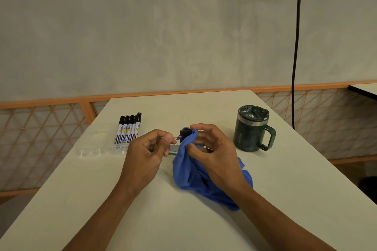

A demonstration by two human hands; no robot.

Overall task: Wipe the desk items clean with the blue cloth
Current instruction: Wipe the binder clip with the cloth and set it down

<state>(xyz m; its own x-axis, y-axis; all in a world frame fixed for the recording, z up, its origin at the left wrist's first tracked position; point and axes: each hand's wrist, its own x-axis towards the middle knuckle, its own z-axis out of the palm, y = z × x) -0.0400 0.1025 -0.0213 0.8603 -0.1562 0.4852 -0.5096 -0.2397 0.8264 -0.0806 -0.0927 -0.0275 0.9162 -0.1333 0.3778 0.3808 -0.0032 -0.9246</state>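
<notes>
My left hand (150, 152) pinches the wire handles of a black binder clip (185, 133) above the middle of the desk. My right hand (212, 149) grips the blue cloth (195, 175) and presses a fold of it against the clip's black body. The rest of the cloth hangs down onto the desk under my right wrist. A small item with a green edge (173, 151) lies on the desk under the clip, mostly hidden by my hands and the cloth.
Several black-capped markers (128, 129) lie side by side at the back left, with a clear plastic sleeve (95, 146) in front of them. A dark green lidded mug (252, 128) stands at the right. A black cable (295, 47) hangs by the wall.
</notes>
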